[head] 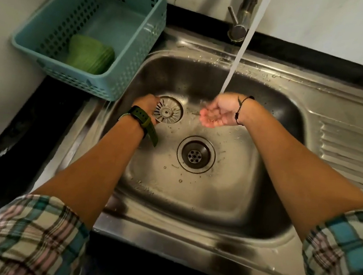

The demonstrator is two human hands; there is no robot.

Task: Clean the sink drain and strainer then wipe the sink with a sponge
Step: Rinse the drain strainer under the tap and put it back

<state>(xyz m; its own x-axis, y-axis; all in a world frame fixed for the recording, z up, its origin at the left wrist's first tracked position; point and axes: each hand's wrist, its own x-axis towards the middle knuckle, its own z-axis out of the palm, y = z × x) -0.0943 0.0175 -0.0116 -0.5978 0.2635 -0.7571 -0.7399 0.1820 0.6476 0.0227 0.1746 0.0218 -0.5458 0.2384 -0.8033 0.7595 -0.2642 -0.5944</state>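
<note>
A round metal strainer [168, 110] is out of the drain, held at its left rim by my left hand [145, 107] over the left part of the steel sink basin [191, 198]. The open drain [196, 155] lies in the basin floor, below and right of the strainer. My right hand [217, 112] is cupped palm-up with loosely curled fingers under the stream of running water [239, 52], holding nothing. A green sponge [89, 55] lies in the teal basket, left of the sink.
The teal plastic basket [128, 45] stands on the black counter [23, 121] at the back left. The tap [244, 14] rises behind the basin. A ribbed drainboard [354, 151] extends to the right. Water drops dot the basin.
</note>
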